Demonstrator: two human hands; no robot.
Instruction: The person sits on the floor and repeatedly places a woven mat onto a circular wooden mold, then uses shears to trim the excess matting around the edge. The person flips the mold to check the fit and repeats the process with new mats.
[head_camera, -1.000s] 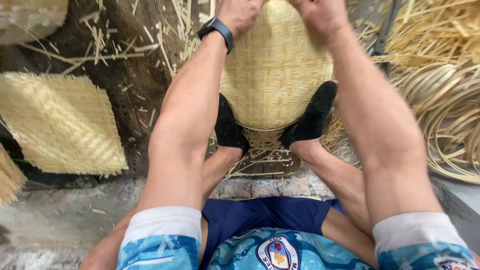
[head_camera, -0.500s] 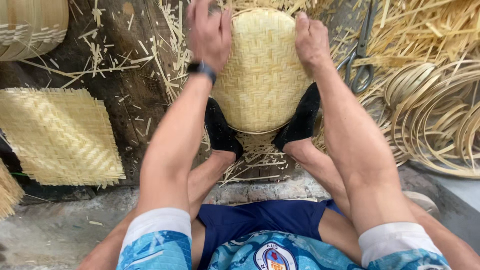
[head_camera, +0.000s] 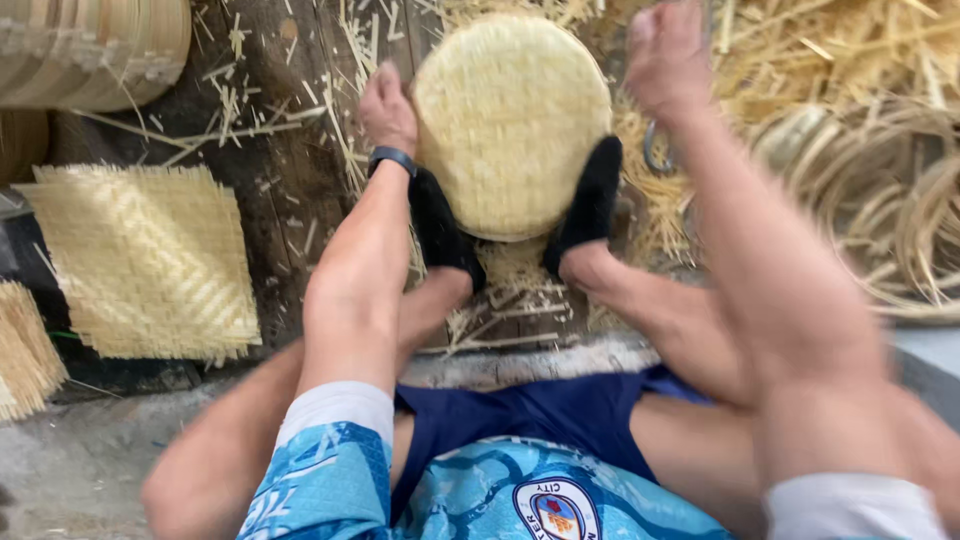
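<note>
A round woven basket (head_camera: 510, 120) sits on the plank floor, clamped between two black-socked feet (head_camera: 440, 225). The left hand (head_camera: 388, 105) rests against its left edge, fingers curled together. The right hand (head_camera: 668, 55) hangs blurred, off the basket; its fingers cannot be told. A flat woven mat (head_camera: 145, 260) lies to the left.

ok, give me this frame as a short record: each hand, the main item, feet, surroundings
left hand: resting on the left edge of the round pale woven bamboo tray; black wristband
right hand: raised off the tray, blurred, empty as far as visible
feet: black socks clamp the tray's lower rim from both sides
left of the person: flat square woven bamboo mat
right of the person: coiled bamboo strips
floor: dark wooden boards littered with straw scraps
</note>
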